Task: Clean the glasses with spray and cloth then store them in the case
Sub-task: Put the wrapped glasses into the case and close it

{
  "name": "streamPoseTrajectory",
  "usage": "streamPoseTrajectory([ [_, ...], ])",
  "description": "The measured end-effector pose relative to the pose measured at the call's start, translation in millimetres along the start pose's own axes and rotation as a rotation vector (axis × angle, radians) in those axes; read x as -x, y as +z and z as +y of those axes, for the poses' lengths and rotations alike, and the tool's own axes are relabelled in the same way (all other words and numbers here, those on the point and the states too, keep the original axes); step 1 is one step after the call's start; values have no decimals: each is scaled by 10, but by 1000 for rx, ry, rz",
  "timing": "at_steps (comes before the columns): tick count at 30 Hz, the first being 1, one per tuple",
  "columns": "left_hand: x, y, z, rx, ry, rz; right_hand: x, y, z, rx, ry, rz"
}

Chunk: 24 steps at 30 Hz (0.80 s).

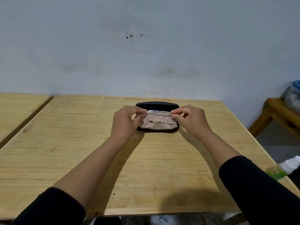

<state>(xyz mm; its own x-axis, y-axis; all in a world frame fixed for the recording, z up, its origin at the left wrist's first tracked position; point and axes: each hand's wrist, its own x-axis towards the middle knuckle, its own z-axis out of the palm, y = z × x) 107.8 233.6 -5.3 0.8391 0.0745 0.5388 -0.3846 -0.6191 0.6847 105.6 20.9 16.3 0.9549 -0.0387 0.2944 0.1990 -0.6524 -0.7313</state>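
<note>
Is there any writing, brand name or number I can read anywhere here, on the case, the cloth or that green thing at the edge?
None can be read.
Black case: no lettering shows.
Beige cloth in the case: plain.
Green and white item at the right edge: too blurred to tell.
Container on the side table: no label legible.

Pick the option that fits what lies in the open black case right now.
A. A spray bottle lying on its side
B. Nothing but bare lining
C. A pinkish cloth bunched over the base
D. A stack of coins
C: a pinkish cloth lies bunched in the base of the open black case, with the left hand and right hand each pinching at its upper edge.
</note>
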Motion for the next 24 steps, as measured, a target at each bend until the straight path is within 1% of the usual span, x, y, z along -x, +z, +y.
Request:
streamPoseTrajectory([
  [4,-59,92,-116,-15,-13,-18,-111,111,80,19,4,-5],
  [9,-44,137,-213,-16,-41,-87,-117,190,158,66,25,-39],
  [17,-86,182,-270,-89,-106,-205,-153,184,124,230,-53,-145],
  [22,-79,176,-307,-156,-56,-241,-130,206,139,253,-79,-146],
  [24,-77,158,-305,-138,-62,-254,-120,219,157,254,-78,-141],
])
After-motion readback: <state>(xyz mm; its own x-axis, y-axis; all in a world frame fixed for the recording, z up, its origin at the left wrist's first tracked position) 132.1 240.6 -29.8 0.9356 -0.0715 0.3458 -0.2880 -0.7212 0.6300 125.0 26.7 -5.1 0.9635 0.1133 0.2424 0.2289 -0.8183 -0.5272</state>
